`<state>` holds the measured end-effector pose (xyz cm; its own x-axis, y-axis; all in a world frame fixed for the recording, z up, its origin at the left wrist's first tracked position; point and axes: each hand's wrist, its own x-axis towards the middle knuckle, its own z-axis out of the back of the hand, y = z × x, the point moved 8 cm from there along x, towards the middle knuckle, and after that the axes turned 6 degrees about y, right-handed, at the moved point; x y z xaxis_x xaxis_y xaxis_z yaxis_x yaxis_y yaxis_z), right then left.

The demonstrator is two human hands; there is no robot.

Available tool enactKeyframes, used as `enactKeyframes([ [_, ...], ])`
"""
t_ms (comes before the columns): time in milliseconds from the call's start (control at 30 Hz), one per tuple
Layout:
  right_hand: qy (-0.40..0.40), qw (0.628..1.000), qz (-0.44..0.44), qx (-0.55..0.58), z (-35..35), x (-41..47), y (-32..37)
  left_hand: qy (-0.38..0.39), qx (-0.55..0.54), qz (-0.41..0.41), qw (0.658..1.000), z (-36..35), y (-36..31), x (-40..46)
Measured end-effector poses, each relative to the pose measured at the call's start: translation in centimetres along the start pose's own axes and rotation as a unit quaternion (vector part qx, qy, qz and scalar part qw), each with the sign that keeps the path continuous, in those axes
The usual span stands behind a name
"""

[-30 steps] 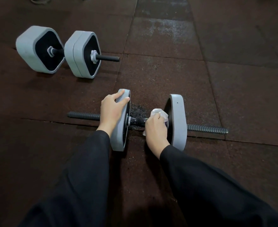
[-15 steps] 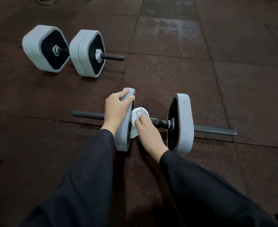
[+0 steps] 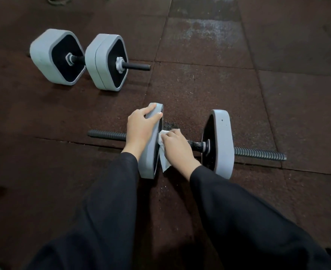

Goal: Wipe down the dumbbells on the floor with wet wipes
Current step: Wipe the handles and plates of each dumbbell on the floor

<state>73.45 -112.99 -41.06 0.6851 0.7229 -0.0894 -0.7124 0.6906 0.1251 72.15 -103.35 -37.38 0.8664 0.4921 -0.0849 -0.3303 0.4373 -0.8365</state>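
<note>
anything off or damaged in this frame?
No damage shows. One oddity: black crumbs lie scattered on the floor mat just behind the near dumbbell, by the plate the left hand grips. The right hand presses a wipe there.

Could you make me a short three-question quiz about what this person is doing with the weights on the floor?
1. True or false: the left hand grips the top edge of the near dumbbell's left grey weight plate.
2. Where is the crumpled white wet wipe that the right hand holds? A) at the right grey weight plate; B) against the inner face of the left plate; C) flat on the dark red rubber floor mat.
3. Fill in: the second grey and black dumbbell lies to the far ____ of the picture, untouched.

Key: 1 true; 2 B; 3 left.
</note>
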Motion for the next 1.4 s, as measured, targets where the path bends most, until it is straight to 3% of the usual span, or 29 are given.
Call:
enactKeyframes([
  [100,0.050,0.993,0.050,-0.090,-1.3,0.7,0.0,-0.001,0.003,-0.002,1.000,0.0,0.0,-0.1],
  [200,0.002,0.982,0.044,-0.185,-1.9,-0.2,0.7,-0.004,0.006,-0.002,1.000,0.0,0.0,-0.1],
  [300,-0.058,0.989,0.053,-0.125,-1.9,-0.5,1.3,-0.008,0.004,-0.003,1.000,0.1,-0.1,-0.1],
  [667,-0.220,0.962,0.090,-0.131,0.2,-2.1,1.9,-0.002,0.002,-0.007,1.000,0.1,-0.1,-0.1],
  [933,-0.147,0.982,-0.120,0.020,-1.0,-4.1,-2.1,-0.007,-0.001,-0.007,1.000,0.2,-0.1,-0.3],
  [1067,-0.028,0.974,-0.219,-0.048,-1.7,-4.2,-4.5,-0.004,-0.006,0.000,1.000,0.2,0.1,-0.2],
  [1167,0.031,0.969,-0.244,-0.034,-1.3,-3.0,-5.8,-0.002,-0.007,0.002,1.000,0.1,0.1,-0.1],
  [1400,0.066,0.966,-0.242,-0.054,0.2,-2.2,-6.1,-0.002,-0.001,-0.003,1.000,0.1,0.0,-0.2],
])
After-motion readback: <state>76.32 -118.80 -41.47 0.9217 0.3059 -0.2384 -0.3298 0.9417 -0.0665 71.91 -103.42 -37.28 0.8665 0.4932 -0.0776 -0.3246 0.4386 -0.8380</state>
